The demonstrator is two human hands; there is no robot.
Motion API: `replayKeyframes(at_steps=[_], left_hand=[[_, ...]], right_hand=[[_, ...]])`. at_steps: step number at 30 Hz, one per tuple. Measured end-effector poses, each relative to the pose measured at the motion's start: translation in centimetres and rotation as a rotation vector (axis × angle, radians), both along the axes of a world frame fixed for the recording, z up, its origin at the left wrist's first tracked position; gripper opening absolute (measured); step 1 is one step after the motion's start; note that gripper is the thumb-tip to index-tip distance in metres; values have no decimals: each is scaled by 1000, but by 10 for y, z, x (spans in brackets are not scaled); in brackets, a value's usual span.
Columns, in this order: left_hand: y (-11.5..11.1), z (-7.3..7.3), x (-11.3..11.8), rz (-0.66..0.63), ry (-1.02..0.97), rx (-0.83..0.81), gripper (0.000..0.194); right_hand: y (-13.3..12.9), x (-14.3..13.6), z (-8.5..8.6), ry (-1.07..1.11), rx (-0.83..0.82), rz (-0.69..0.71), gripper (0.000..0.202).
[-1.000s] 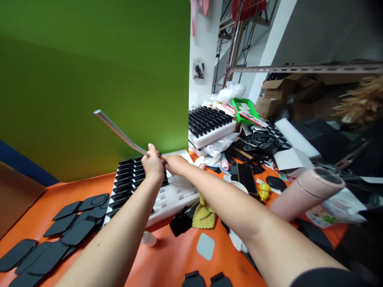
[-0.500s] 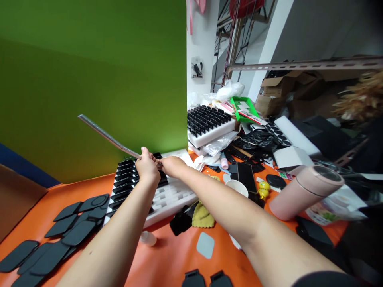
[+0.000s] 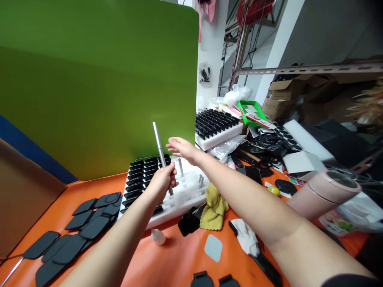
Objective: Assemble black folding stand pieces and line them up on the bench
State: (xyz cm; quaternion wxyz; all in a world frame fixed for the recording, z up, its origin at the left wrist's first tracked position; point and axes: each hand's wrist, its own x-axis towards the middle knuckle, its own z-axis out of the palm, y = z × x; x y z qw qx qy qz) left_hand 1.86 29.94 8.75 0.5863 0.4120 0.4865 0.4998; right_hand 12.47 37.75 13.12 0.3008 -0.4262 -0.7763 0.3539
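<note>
My left hand (image 3: pixel 163 181) is closed around a slim silver metal rod (image 3: pixel 159 143). The rod stands nearly upright, with a thin line across it partway up. To the right of it my right hand (image 3: pixel 182 149) is in the air, fingers stretched out and holding nothing. Below both hands lies a white foam tray (image 3: pixel 191 199) with slots. Rows of black flat pieces (image 3: pixel 137 179) stand in its left part. Small grey metal pieces stick up on the right, among them a taller one (image 3: pixel 180 167) and a shorter one (image 3: pixel 201 180).
Black rounded plates (image 3: pixel 95 227) lie piled at the left. In front are a small white bottle (image 3: pixel 158 236), a yellow cloth (image 3: pixel 214 211), a grey pad (image 3: pixel 213 248) and a white glove (image 3: pixel 247 237). A pink flask (image 3: pixel 326 193) stands right; a green panel (image 3: pixel 98 87) rises behind.
My right hand has come away from the left and opened. The rod in my left hand has swung from slanting left to nearly upright. The view has shifted slightly.
</note>
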Motion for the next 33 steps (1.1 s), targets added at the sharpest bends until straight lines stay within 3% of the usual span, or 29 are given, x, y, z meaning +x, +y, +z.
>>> replayKeyframes(at_steps=[4,6,10,15,18,21,27,33], left_hand=[[-7,2,7,-77,49,11,25],[-10,10,10,-95,43,56,20],[-20,21,14,-108,30,104,19],[-40,21,16,-107,24,98,21],[-53,22,14,-147,11,99,16],[-62,22,12,-171,30,108,25],[-68,20,11,-167,151,129,33],[-76,37,7,-178,371,168,30]], right_hand=[[-18,-12,20,714,-532,115,23],[-23,-14,25,879,-654,104,22],[-36,-12,28,941,-657,124,26],[-57,-7,30,877,-767,248,32],[-64,-3,31,1000,-716,214,34],[-70,2,28,1091,-743,185,35],[-84,5,18,1033,-800,214,39],[-87,9,17,984,-819,261,34]])
